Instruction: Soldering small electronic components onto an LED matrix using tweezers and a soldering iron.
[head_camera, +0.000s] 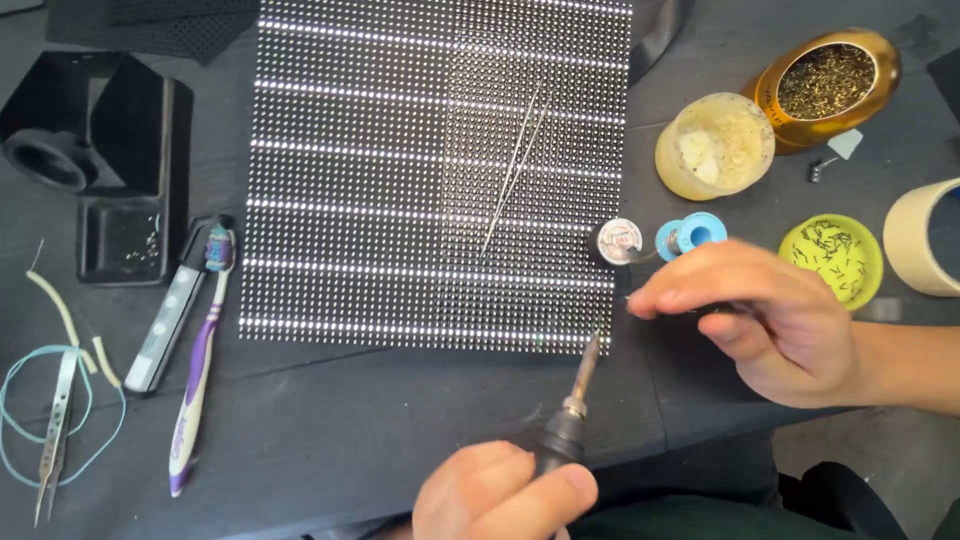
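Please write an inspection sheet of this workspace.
Surface: dark table.
Job's things: lit dotted panel; soldering iron, tip at panel's lower right corner.
Clutter: tweezers on panel; toothbrush; jars; tape roll.
Grippers: left hand grips iron; right hand pinches something thin.
Cables: blue wire loop.
Surroundings: black holder.

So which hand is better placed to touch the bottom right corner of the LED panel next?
Probably the left hand: it grips the soldering iron, whose tip already sits at the LED panel's bottom right edge. The right hand hovers just off the panel, pinching something thin, apparently solder wire.
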